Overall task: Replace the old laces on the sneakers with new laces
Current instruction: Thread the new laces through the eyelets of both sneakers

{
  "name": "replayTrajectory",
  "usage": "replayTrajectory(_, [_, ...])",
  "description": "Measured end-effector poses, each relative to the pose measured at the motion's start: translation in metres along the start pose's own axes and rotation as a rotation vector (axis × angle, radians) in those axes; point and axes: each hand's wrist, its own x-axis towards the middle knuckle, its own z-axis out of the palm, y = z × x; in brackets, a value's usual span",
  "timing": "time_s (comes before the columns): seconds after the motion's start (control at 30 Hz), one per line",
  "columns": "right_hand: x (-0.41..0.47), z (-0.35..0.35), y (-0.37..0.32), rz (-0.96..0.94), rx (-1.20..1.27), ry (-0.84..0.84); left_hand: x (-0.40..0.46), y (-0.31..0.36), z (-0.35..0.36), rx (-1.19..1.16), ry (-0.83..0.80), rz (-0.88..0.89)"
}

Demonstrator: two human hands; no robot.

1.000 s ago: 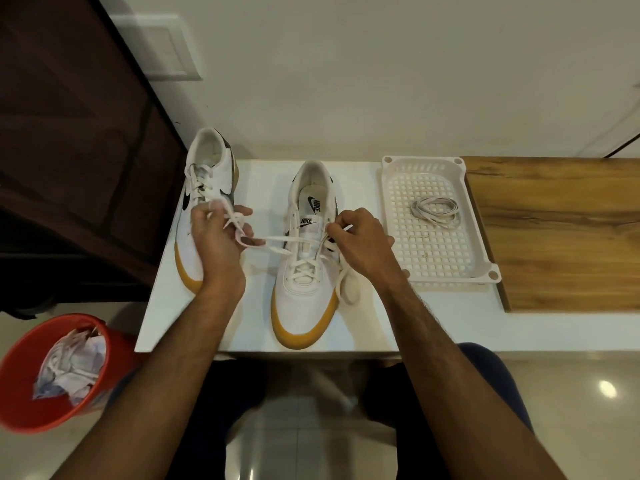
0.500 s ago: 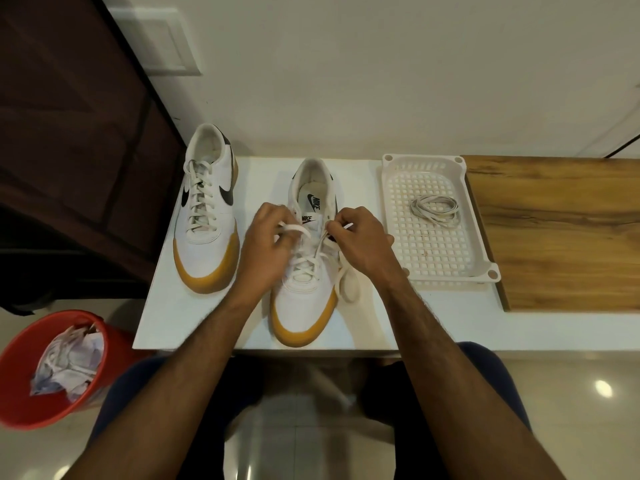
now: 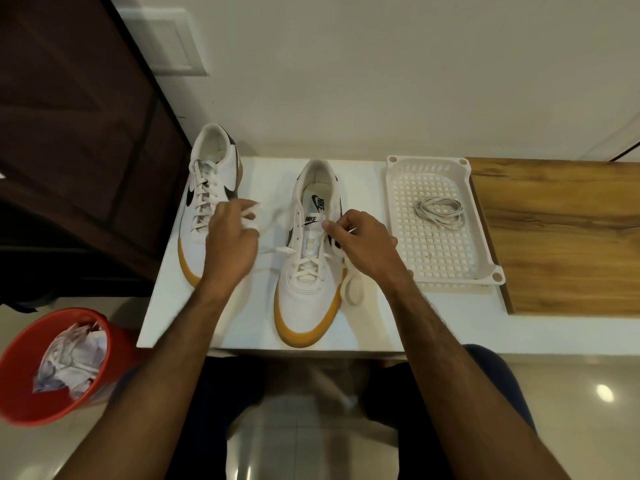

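Note:
Two white sneakers with yellow soles stand on the white table. The left sneaker is fully laced. The right sneaker is laced only in its lower eyelets. My left hand grips one end of its white lace, pulled out to the left between the shoes; the hand is blurred. My right hand pinches the other lace end at the shoe's right side, and a loop of lace lies below it. A coiled spare lace lies in the white perforated tray.
A red bin holding crumpled white paper stands on the floor at lower left. A dark wooden door is at the left. A wooden board adjoins the tray on the right. My knees are under the table's front edge.
My left hand came in to the right sneaker's eyelets, then swung back out to the left with the lace end. My right hand stayed at the shoe's right side.

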Motion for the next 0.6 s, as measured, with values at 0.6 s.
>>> replayTrajectory(0.6, [-0.011,0.020,-0.005,-0.432,-0.298,-0.043,-0.015,0.022,0.017,0.182,-0.236,0.235])
